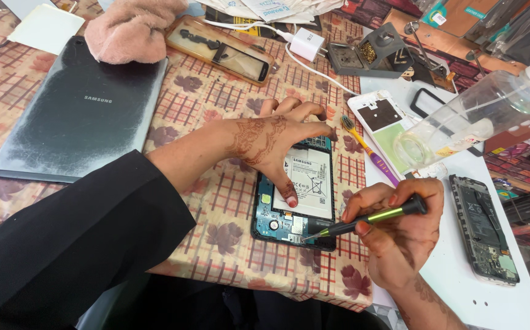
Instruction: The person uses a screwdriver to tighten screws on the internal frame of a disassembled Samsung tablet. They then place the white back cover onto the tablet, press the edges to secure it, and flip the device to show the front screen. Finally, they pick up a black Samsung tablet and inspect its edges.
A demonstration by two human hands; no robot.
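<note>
right hand (399,235) clamped on a green-and-black screwdriver (369,219), tip at the lower end of the opened phone (295,195) | phone flat near the table's front edge (277,278) | left hand (277,143) fingers together, pressing its white battery (306,183) | likely light, rigid, fragile inside: hold by side frame | tablet (82,110) at far left corner

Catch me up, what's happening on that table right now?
A person is working on an opened smartphone lying face down on the patterned tablecloth, its white battery exposed. The left hand presses down on the phone, thumb on the battery. The right hand holds a green-handled screwdriver with its tip at the phone's lower end. A tablet, a toothbrush and another opened phone lie nearby.
</note>
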